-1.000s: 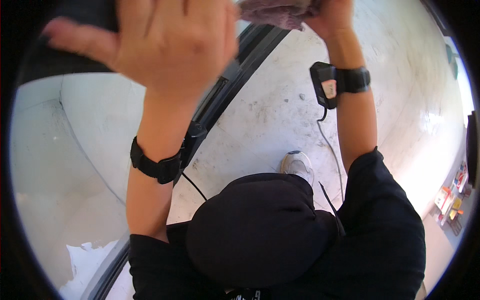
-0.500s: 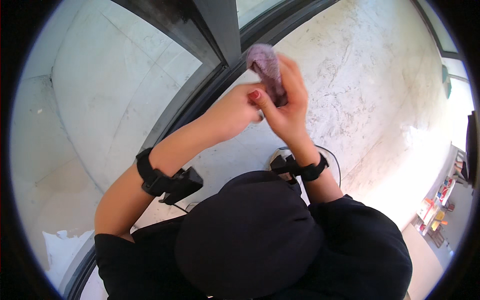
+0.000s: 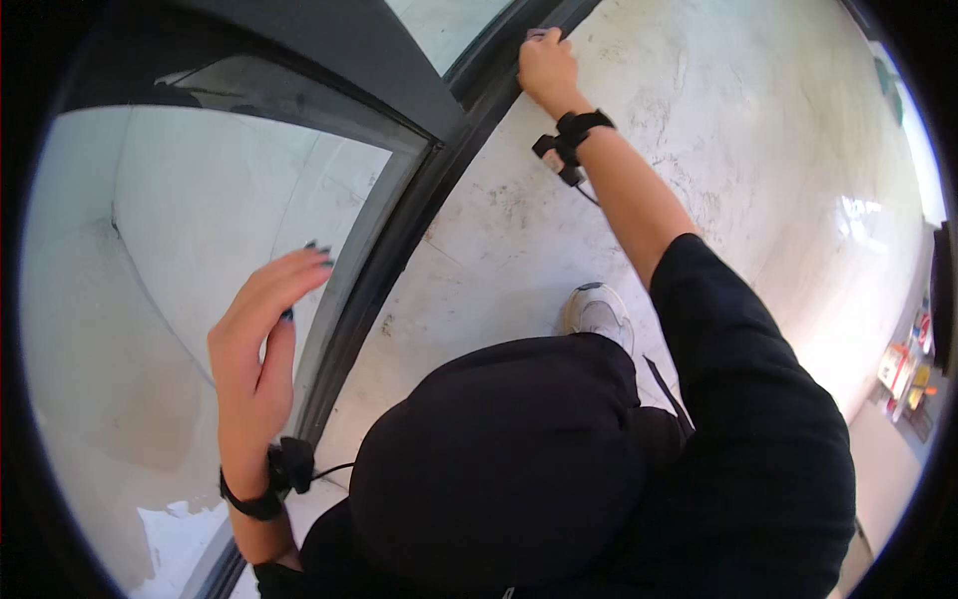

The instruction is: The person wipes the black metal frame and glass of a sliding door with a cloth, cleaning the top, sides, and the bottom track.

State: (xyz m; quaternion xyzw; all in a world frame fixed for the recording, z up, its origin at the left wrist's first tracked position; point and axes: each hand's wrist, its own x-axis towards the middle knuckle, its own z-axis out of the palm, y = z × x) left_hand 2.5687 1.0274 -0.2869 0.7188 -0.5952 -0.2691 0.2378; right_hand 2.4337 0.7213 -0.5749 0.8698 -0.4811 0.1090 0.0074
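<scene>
Two bare hands are near the dark frame point(image 3: 387, 265). At its far end, the right hand point(image 3: 548, 75) is curled around a cloth point(image 3: 540, 34); only a purplish edge shows past the knuckles, and contact with the frame is unclear. Left of the frame, the empty left hand point(image 3: 254, 344) has loosely bent fingers, thumb apart. Right of it stands a pale shoe point(image 3: 599, 314).

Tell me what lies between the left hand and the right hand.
In the head view, a sliver of glass pane shows beside the left hand, then the dark frame fills most of the stretch toward the right hand.
</scene>
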